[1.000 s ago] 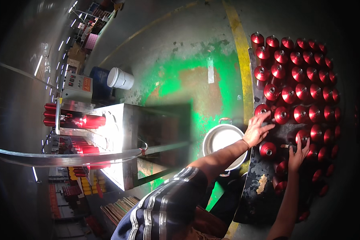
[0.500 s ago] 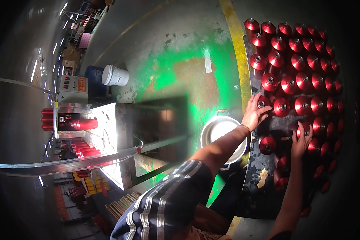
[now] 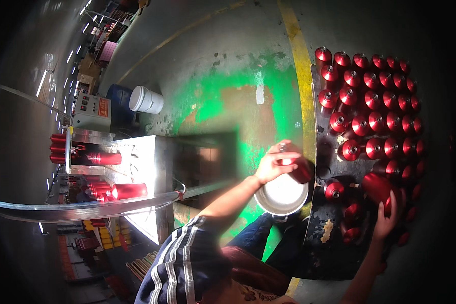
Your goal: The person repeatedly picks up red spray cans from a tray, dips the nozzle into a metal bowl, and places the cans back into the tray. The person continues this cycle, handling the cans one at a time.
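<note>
Left hand [image 3: 272, 167]: closed round a shiny, metallic-red cylindrical bottle [image 3: 302, 172], over a round silvery metal pot [image 3: 282, 197].
Left bottle's axis: slanting, narrow end upper left, base lower right; fingers cover part of its shoulder.
Right hand [image 3: 388, 219]: gripping a second metallic-red bottle [image 3: 376, 186] at the black, worn tabletop [image 3: 316, 253].
Right bottle's axis: tilted, broad end upper left; neck hidden by fingers.
Hard to see: bottles along the dark right edge.
</note>
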A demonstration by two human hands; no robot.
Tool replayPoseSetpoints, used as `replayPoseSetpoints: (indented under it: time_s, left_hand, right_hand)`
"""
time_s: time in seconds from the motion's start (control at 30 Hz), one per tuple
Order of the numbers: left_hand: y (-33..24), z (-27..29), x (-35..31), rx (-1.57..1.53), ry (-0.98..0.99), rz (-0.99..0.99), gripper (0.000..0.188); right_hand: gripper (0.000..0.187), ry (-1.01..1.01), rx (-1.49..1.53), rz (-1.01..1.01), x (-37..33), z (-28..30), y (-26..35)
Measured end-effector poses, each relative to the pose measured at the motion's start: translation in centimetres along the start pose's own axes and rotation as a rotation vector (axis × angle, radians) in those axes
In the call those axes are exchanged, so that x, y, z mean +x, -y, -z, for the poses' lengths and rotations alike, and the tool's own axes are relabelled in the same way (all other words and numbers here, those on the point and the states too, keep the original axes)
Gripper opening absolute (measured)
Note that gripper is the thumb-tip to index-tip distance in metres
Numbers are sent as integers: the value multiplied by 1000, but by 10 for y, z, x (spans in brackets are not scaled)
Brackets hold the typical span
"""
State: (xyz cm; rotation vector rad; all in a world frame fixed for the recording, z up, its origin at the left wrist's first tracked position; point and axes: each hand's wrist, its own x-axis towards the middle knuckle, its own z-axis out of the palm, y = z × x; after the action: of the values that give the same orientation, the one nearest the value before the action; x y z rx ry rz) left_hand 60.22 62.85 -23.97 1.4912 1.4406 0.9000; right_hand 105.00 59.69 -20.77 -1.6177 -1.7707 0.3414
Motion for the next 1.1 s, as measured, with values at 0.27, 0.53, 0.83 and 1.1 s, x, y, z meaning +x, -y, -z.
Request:
replayPoseSetpoints:
  time_s: [0.27,0.53,0.83,1.1]
  left_hand:
    - [70,88,-71,-656,269,450,47]
    - [153,96,-101,488,730,85,45]
    - [185,102,-115,-407,395,898,43]
    - [152,86,-104,-455,384,972,35]
  right_hand:
    - [57,197,1238,-721,-76,-48,84]
    - [43,613,2018,-1468,-165,-252,148]
    - [43,648,1956,-1532,-156,-309,193]
    - [46,671,1895,-1364,-159,-299,173]
